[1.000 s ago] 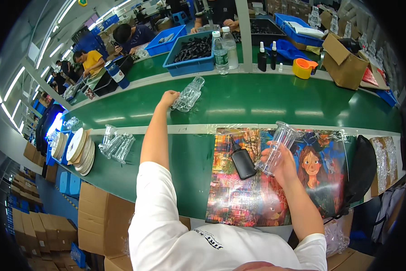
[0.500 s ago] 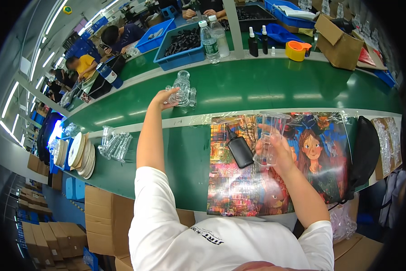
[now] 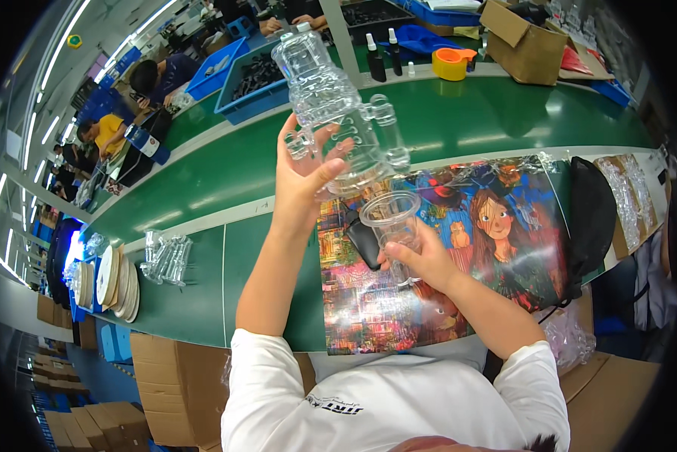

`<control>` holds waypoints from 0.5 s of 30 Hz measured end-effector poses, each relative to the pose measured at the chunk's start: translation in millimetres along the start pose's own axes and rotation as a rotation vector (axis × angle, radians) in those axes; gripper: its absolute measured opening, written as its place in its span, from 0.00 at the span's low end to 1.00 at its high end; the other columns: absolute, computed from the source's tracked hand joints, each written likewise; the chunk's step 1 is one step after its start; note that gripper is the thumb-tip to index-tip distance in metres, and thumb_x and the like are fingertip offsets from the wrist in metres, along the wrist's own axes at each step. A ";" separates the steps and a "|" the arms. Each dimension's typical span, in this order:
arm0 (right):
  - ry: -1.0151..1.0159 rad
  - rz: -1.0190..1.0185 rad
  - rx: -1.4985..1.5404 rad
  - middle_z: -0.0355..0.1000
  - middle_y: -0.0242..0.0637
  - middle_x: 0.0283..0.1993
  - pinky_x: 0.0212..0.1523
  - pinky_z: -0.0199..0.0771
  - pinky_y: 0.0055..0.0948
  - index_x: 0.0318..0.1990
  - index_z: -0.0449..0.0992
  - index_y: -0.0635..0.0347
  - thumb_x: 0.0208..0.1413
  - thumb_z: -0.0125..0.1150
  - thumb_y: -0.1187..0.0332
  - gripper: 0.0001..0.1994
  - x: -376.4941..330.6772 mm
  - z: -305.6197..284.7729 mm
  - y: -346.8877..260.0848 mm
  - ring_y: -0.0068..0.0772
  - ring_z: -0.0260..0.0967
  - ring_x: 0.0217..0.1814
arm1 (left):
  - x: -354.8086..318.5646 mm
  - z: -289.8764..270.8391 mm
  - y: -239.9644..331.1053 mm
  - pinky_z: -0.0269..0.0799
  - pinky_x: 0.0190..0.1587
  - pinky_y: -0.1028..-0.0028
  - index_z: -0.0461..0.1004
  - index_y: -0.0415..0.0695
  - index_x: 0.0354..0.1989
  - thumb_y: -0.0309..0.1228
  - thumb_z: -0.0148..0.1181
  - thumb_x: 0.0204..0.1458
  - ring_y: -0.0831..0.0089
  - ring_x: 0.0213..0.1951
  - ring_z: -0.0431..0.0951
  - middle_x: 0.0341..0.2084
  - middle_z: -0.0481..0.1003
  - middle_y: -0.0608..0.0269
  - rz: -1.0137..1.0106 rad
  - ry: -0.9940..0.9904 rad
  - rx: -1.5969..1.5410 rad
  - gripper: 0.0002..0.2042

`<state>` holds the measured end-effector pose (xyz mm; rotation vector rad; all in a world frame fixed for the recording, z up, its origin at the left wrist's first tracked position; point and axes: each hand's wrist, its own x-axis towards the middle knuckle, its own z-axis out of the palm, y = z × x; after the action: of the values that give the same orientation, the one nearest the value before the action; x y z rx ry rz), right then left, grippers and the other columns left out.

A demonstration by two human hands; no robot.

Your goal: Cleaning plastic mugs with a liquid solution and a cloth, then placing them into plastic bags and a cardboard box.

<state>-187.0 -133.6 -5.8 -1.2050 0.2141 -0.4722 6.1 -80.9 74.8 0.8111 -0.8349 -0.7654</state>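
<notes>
My left hand [image 3: 302, 179] holds up a clear plastic tray of moulded parts [image 3: 337, 113], lifted close to the camera above the green table [image 3: 225, 181]. My right hand [image 3: 421, 260] grips a clear plastic cup-shaped piece [image 3: 392, 220] just below that tray, over a colourful picture mat [image 3: 504, 248]. A small black object [image 3: 365, 242] lies on the mat between my two hands.
More clear plastic parts [image 3: 166, 258] and a stack of white discs [image 3: 116, 280] lie at the left. A blue bin of black parts [image 3: 257, 83], dark bottles [image 3: 376, 62], an orange cup [image 3: 454, 63] and a cardboard box [image 3: 530, 41] stand at the back. Seated people work far left. Cardboard boxes [image 3: 176, 380] sit below.
My left hand has picked the clear tray off the green table and brought it back up toward me. My right hand has raised the cup-shaped piece slightly under it.
</notes>
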 end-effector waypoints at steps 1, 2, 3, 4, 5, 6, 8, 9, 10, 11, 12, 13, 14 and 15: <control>0.000 0.015 -0.004 0.70 0.42 0.34 0.38 0.72 0.30 0.50 0.59 0.64 0.53 0.56 0.67 0.20 -1.0 0.2 -2.2 0.30 0.71 0.35 | -4.3 10.0 0.5 0.71 0.47 0.60 0.43 0.48 0.61 0.22 0.67 0.37 0.55 0.49 0.69 0.51 0.62 0.48 -0.002 -0.019 -0.015 0.44; -0.009 0.032 -0.007 0.70 0.42 0.34 0.38 0.72 0.30 0.50 0.58 0.64 0.53 0.56 0.67 0.20 -1.1 2.0 -3.3 0.30 0.71 0.35 | -9.6 16.2 2.5 0.70 0.48 0.60 0.42 0.47 0.61 0.22 0.68 0.36 0.55 0.50 0.68 0.52 0.61 0.48 0.001 -0.030 -0.026 0.45; -0.008 0.040 -0.003 0.70 0.42 0.34 0.38 0.72 0.30 0.50 0.58 0.64 0.53 0.56 0.67 0.20 -1.3 3.4 -3.7 0.30 0.71 0.35 | -13.8 20.7 3.1 0.70 0.49 0.60 0.42 0.47 0.61 0.21 0.69 0.35 0.55 0.51 0.67 0.52 0.60 0.48 0.003 -0.041 -0.038 0.46; 0.006 0.037 -0.001 0.70 0.42 0.34 0.37 0.72 0.30 0.50 0.58 0.64 0.53 0.56 0.67 0.20 -0.5 3.8 -4.0 0.30 0.71 0.35 | -16.3 23.5 2.1 0.70 0.49 0.60 0.42 0.47 0.61 0.21 0.69 0.35 0.55 0.51 0.67 0.52 0.60 0.48 -0.001 -0.035 -0.038 0.46; 0.021 0.034 0.001 0.70 0.42 0.33 0.37 0.72 0.30 0.51 0.58 0.64 0.53 0.56 0.67 0.20 0.1 4.0 -4.1 0.30 0.71 0.34 | -18.4 25.6 0.8 0.69 0.50 0.59 0.42 0.46 0.61 0.21 0.69 0.34 0.55 0.52 0.66 0.53 0.60 0.48 0.010 -0.043 -0.023 0.47; 0.037 0.030 0.002 0.70 0.42 0.33 0.37 0.72 0.30 0.51 0.58 0.64 0.53 0.56 0.67 0.20 0.4 4.0 -4.0 0.30 0.71 0.34 | -20.0 27.4 -0.8 0.68 0.51 0.59 0.42 0.46 0.61 0.21 0.69 0.34 0.55 0.52 0.66 0.53 0.60 0.49 0.021 -0.052 -0.009 0.47; 0.041 0.037 -0.001 0.70 0.42 0.33 0.37 0.72 0.30 0.51 0.58 0.64 0.53 0.56 0.67 0.21 0.5 3.7 -3.1 0.30 0.71 0.34 | -22.3 30.9 -3.3 0.67 0.52 0.59 0.42 0.45 0.61 0.21 0.70 0.33 0.55 0.53 0.65 0.53 0.60 0.49 0.027 -0.058 0.003 0.47; 0.039 0.037 -0.004 0.70 0.42 0.33 0.37 0.72 0.30 0.51 0.58 0.64 0.53 0.56 0.67 0.21 0.3 3.8 -2.8 0.30 0.71 0.34 | -23.8 32.9 -3.6 0.66 0.53 0.58 0.42 0.45 0.61 0.22 0.70 0.33 0.55 0.54 0.65 0.53 0.60 0.49 0.024 -0.067 0.010 0.47; 0.039 0.037 -0.007 0.70 0.42 0.34 0.37 0.72 0.30 0.51 0.58 0.64 0.53 0.56 0.67 0.21 0.2 4.0 -2.9 0.30 0.71 0.34 | -25.1 34.5 -3.9 0.65 0.54 0.58 0.42 0.45 0.61 0.22 0.70 0.33 0.55 0.54 0.64 0.53 0.60 0.49 0.020 -0.077 0.016 0.48; 0.038 0.042 -0.005 0.70 0.42 0.34 0.37 0.72 0.30 0.51 0.58 0.64 0.53 0.56 0.67 0.21 0.2 4.3 -3.8 0.30 0.71 0.34 | -26.0 35.3 -4.3 0.64 0.54 0.58 0.42 0.45 0.61 0.22 0.70 0.33 0.55 0.54 0.64 0.53 0.59 0.50 0.016 -0.087 0.022 0.48; 0.034 0.037 -0.008 0.70 0.42 0.34 0.37 0.73 0.30 0.52 0.57 0.64 0.53 0.56 0.67 0.21 0.5 4.8 -5.4 0.30 0.71 0.34 | -26.1 35.5 -4.9 0.64 0.54 0.58 0.42 0.45 0.61 0.22 0.70 0.33 0.55 0.54 0.64 0.53 0.59 0.50 0.013 -0.083 0.022 0.48; 0.031 0.031 -0.010 0.70 0.42 0.34 0.36 0.73 0.30 0.52 0.57 0.64 0.54 0.56 0.67 0.21 0.7 5.3 -6.8 0.30 0.71 0.34 | -25.5 35.7 -5.4 0.64 0.55 0.58 0.42 0.45 0.61 0.22 0.70 0.33 0.55 0.55 0.64 0.53 0.60 0.50 0.017 -0.087 0.025 0.48; 0.029 0.023 -0.014 0.70 0.42 0.34 0.36 0.73 0.30 0.52 0.57 0.64 0.54 0.56 0.66 0.22 1.2 5.5 -7.2 0.30 0.71 0.34 | -24.3 35.3 -6.0 0.63 0.55 0.58 0.42 0.45 0.61 0.22 0.70 0.33 0.56 0.55 0.64 0.53 0.60 0.50 0.023 -0.094 0.027 0.48; 0.030 0.026 -0.014 0.70 0.42 0.34 0.36 0.73 0.30 0.52 0.57 0.64 0.54 0.56 0.66 0.22 1.3 5.4 -6.6 0.30 0.71 0.34 | -23.9 34.8 -6.6 0.63 0.55 0.58 0.42 0.45 0.61 0.22 0.70 0.33 0.56 0.55 0.63 0.53 0.60 0.50 0.028 -0.102 0.029 0.48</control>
<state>-185.2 -131.5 2.3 -1.2083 0.2589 -0.4672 -36.1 -74.7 76.3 0.7891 -0.9482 -0.7762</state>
